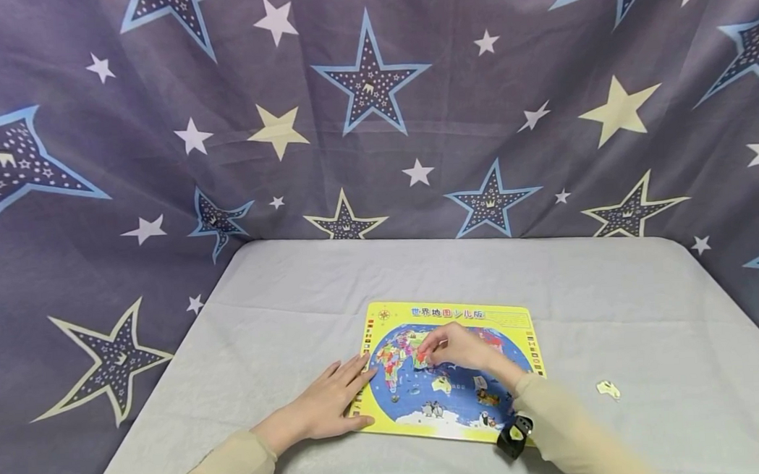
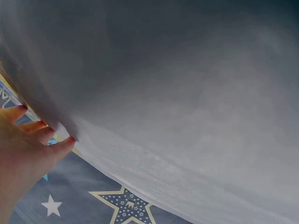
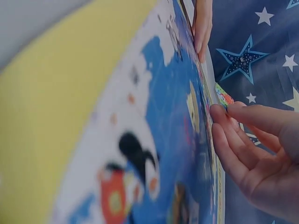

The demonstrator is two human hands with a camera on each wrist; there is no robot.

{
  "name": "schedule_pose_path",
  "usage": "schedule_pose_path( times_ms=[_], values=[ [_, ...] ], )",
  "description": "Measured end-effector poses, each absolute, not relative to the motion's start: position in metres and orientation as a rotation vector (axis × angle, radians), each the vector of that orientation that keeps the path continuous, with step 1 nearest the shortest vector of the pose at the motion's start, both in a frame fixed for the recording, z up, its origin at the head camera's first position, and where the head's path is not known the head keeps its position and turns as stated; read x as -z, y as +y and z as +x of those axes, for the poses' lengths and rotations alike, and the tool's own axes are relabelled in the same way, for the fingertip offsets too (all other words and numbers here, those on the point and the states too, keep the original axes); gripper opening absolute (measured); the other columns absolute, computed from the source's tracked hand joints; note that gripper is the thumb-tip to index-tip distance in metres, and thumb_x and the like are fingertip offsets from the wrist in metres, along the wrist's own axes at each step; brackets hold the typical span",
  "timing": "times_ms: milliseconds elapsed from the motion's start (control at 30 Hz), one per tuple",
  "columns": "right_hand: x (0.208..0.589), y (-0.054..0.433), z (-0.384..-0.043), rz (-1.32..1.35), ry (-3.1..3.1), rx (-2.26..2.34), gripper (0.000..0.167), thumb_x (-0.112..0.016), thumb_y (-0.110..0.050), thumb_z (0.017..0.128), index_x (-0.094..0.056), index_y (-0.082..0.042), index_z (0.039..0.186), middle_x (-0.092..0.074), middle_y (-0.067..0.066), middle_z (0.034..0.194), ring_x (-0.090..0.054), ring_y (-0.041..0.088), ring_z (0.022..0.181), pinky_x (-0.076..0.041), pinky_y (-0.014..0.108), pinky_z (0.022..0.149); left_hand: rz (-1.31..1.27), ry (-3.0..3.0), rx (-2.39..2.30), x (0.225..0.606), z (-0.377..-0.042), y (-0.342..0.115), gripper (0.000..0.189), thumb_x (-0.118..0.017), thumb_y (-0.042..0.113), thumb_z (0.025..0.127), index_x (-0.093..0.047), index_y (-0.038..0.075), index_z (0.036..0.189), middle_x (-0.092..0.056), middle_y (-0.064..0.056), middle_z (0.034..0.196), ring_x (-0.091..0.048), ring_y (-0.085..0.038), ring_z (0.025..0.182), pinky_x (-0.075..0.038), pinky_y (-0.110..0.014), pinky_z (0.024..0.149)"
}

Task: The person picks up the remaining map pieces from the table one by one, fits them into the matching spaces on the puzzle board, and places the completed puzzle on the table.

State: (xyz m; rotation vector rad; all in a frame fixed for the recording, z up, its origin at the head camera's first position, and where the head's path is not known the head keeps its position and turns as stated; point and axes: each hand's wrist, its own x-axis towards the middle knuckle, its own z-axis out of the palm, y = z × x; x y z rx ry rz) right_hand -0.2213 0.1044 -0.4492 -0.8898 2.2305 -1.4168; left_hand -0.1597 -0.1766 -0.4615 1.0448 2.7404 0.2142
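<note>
A yellow-bordered world map puzzle board (image 1: 404,425) lies flat on the table, with Chinese characters along its top. My left hand (image 1: 327,403) rests spread on the board's left edge, fingers fairly straight. Over the middle of the map, my right hand (image 1: 461,348) pinches a small colourful puzzle piece (image 3: 223,95) between thumb and fingertips. In the right wrist view that piece stands tilted just above the board surface. Part of the map's right side is hidden under the right hand and forearm. A pale Australia-shaped piece (image 1: 608,390) lies on the table to the right of the board.
A light grey cloth covers the table (image 1: 291,286). Behind and at the sides hangs a dark curtain (image 1: 451,131) with star prints. A black strapped device (image 1: 514,435) sits on the right wrist, over the board's lower right corner.
</note>
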Motion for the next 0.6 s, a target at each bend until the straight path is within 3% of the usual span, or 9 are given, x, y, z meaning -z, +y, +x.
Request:
schedule_pose_path(
  times_ms=[100, 333, 600],
  values=[
    [0.449, 0.101, -0.221, -0.929, 2.22, 1.427, 0.015, -0.057, -0.004, 0.083, -0.066, -0.001, 0.095, -0.063, 0.004, 0.079, -0.06, 0.012, 0.068, -0.05, 0.027, 0.059, 1.041, 2.74, -0.216, 0.462, -0.159, -0.177, 0.078, -0.035, 0.064, 0.083, -0.023, 0.013, 0.141, -0.012, -0.008, 0.148, -0.011, -0.022, 0.135, -0.016, -0.046, 0.106],
    [0.445, 0.087, -0.215, -0.794, 2.262, 1.371, 0.018, -0.053, 0.006, 0.082, -0.064, 0.006, 0.097, -0.063, 0.013, 0.08, -0.061, 0.023, 0.071, -0.051, 0.03, 0.061, 1.032, 2.743, -0.207, 0.462, -0.16, -0.177, 0.079, -0.034, 0.065, 0.083, -0.023, 0.013, 0.141, -0.012, -0.008, 0.148, -0.012, -0.022, 0.134, -0.016, -0.045, 0.106],
    [0.444, 0.074, -0.214, -0.79, 2.245, 1.38, 0.016, -0.057, 0.006, 0.08, -0.064, 0.006, 0.095, -0.064, 0.014, 0.076, -0.061, 0.025, 0.067, -0.049, 0.029, 0.056, 1.051, 2.755, -0.195, 0.463, -0.16, -0.176, 0.079, -0.033, 0.065, 0.083, -0.024, 0.012, 0.141, -0.013, -0.009, 0.147, -0.013, -0.023, 0.134, -0.017, -0.046, 0.105]
  ],
)
